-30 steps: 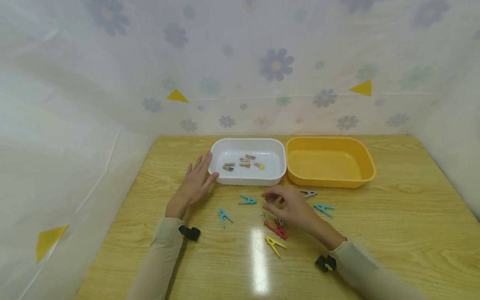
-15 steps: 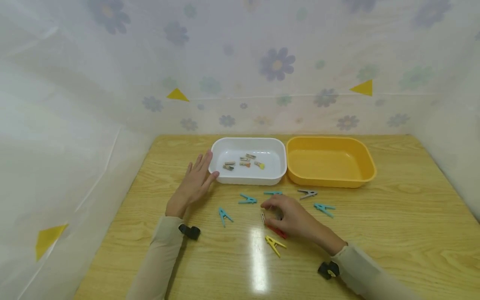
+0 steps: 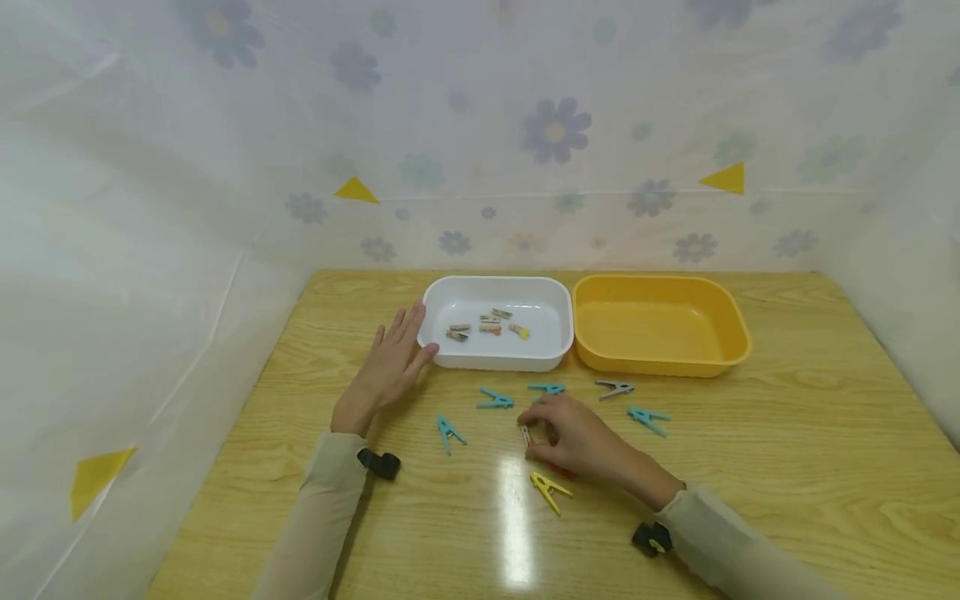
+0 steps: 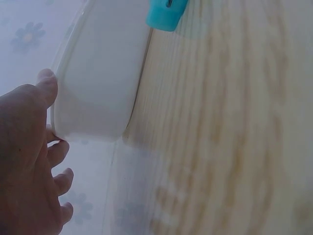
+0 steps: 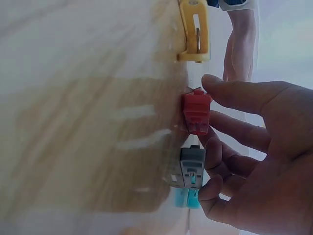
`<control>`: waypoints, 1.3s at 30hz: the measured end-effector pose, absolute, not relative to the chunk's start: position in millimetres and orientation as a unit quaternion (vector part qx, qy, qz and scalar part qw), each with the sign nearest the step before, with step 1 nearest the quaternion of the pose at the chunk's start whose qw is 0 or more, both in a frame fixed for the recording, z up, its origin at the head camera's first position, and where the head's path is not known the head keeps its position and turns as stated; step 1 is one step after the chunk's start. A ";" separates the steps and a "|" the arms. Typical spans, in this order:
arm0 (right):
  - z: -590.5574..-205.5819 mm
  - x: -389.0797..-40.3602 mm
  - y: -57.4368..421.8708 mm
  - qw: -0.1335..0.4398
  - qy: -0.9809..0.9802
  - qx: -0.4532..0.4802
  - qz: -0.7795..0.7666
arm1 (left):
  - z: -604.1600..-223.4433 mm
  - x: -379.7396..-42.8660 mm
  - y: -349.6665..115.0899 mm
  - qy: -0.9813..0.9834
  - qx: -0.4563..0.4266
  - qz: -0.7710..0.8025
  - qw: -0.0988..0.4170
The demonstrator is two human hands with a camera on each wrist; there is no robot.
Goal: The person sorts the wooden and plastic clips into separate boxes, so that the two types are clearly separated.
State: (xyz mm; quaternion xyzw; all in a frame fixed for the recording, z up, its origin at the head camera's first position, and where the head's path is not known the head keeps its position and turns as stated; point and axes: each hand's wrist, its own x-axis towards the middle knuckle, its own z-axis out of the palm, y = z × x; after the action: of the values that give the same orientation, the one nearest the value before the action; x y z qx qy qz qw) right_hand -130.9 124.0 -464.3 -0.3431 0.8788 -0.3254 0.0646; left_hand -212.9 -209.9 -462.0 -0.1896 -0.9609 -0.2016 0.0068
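Left hand point(image 3: 384, 368), fingers straight, touches the white tray point(image 3: 495, 364); right hand point(image 3: 581, 437) curves over a wooden clip point(image 3: 525, 434), grip unclear, best pinched clear of the red clip point(image 5: 196, 112).

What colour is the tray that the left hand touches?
The tray is white; it shows best in the head view.

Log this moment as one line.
left hand: touches white tray | right hand: at wooden clip, grip unclear | white tray: holds small clips | yellow clip: on table
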 end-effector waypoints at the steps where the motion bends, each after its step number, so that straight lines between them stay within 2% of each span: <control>1: -464.4 -130.8 123.4 0.066 0.880 -0.342 -0.324 | -462.2 -212.8 -209.9 -0.961 -0.189 -0.202 0.006; 19: -457.6 -129.5 125.8 0.084 0.866 -0.270 -0.412 | -462.2 -214.0 -209.4 -0.962 -0.186 -0.199 0.003; 33: -452.3 -135.0 132.3 0.099 0.822 -0.267 -0.494 | -461.4 -213.9 -210.0 -0.963 -0.185 -0.198 0.003; 39: -446.7 -138.1 133.8 0.074 0.807 -0.276 -0.516 | -462.6 -215.6 -210.5 -0.962 -0.187 -0.200 0.005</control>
State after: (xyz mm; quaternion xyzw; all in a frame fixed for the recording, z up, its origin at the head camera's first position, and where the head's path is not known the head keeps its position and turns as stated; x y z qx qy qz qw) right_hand -138.1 133.8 -446.7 -0.2758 0.8074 -0.5162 0.0743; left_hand -215.6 -210.5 -462.6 -0.1865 -0.9619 -0.1998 0.0049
